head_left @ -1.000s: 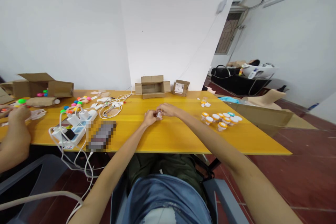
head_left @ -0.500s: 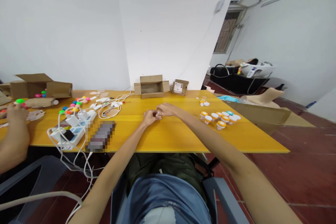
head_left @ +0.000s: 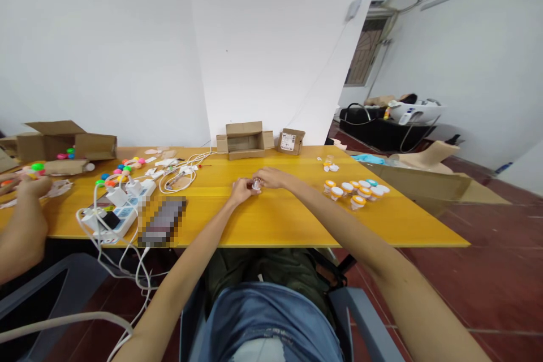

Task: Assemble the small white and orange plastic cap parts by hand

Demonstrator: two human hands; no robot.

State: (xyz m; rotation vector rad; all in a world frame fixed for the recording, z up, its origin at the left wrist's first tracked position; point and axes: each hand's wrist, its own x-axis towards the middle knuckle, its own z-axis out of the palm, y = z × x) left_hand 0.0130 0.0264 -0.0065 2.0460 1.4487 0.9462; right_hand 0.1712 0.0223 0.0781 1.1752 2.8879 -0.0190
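My left hand (head_left: 241, 189) is closed round a small clear container (head_left: 256, 184) over the middle of the yellow table (head_left: 280, 220). From the right, my right hand (head_left: 270, 177) meets it, its fingers pressed on the same container. Its details are too small to tell. Several small clear jars with orange, white and teal lids (head_left: 357, 200) stand in a group to the right. Behind them are a few more small pieces (head_left: 331, 167).
An open cardboard box (head_left: 246, 144) and a smaller box (head_left: 291, 141) stand at the back edge. Left lie white cables (head_left: 176, 181), a power strip (head_left: 123, 212) and a phone (head_left: 164, 220). Another person's hand (head_left: 31, 186) is beside colourful balls at the far left.
My hands have hardly moved; the clear container shows slightly more between them. The other person's hand at the far left has shifted right and opened a little.
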